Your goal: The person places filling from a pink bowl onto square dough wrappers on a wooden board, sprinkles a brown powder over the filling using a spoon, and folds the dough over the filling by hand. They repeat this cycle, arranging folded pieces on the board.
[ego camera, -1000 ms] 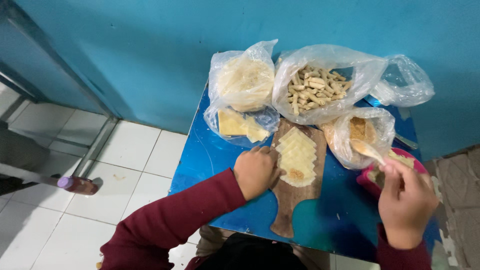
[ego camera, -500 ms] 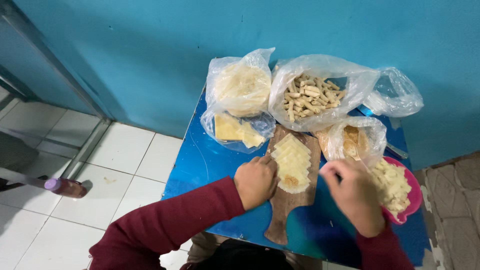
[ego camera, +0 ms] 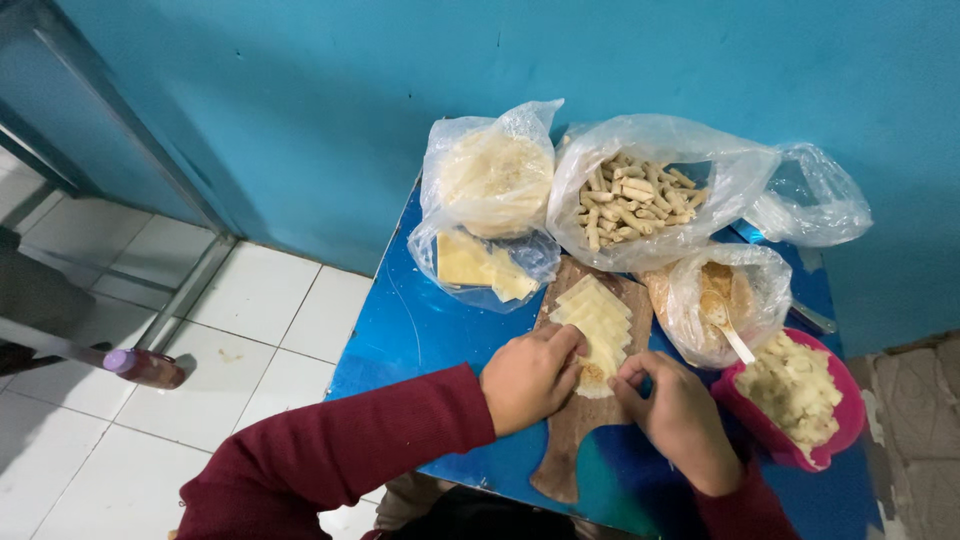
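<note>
Your left hand and right hand pinch fingers on the near end of the dough sheet, lying on the wooden board; its long axis runs away from you.

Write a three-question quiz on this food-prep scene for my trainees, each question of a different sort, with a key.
1. True or false: both hands touch the stack of pale wrappers on the wooden board.
2. Which holds the finished rolls? A) the pink bowl B) a clear bag C) the board
3. Fill in: the spoon stands in the bag of brown ____.

Key:
1. True: the left hand and right hand meet at the stack's near edge.
2. B. The pink bowl holds pale chopped filling.
3. Crumbs.
</note>
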Motion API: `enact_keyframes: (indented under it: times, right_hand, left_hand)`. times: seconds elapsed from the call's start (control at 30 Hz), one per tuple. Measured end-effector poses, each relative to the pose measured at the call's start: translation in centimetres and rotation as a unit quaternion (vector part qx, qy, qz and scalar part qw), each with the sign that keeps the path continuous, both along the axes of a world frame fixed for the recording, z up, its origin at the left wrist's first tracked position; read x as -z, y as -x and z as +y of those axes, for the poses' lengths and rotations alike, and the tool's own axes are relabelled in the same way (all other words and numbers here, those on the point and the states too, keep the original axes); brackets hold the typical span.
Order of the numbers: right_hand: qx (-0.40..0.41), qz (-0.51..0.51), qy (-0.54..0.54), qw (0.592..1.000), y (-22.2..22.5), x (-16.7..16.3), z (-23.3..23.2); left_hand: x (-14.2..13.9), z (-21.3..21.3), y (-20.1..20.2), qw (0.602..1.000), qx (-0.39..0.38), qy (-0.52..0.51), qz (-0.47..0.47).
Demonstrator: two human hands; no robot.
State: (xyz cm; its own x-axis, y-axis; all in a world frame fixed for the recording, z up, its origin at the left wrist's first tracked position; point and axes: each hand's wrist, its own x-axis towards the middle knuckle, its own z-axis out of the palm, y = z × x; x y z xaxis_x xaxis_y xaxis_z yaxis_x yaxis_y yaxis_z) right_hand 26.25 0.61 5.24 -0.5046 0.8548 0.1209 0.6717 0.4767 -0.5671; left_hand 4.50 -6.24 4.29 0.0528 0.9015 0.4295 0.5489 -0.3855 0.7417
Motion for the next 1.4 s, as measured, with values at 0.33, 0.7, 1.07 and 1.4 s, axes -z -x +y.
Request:
enact_keyframes:
  times: [0.33, 0.7, 1.07, 1.4]
  right_hand:
    - [0.033, 0.045, 0.039, 0.998, -0.3, 0.5, -0.4]
    - [0.032, 0.091, 0.078, 0.992, -0.1, 0.7, 0.0]
    - [0.01, 0.113, 0.123, 0.986, 0.3, 0.4, -0.2]
    - [-0.098, 0.002, -0.09, 0.991, 0.5, -0.8, 0.1]
  left_hand:
    - [0.8, 0.3, -1.1, 0.998, 0.056, -0.01, -0.034]
    - [0.9, 0.8, -0.9, 0.998, 0.059, -0.026, 0.006]
    - [1.3, 0.8, -0.3, 0.991, 0.058, -0.08, 0.091]
    - [1.6, 1.5, 0.6, 0.988, 0.09, -0.038, 0.124]
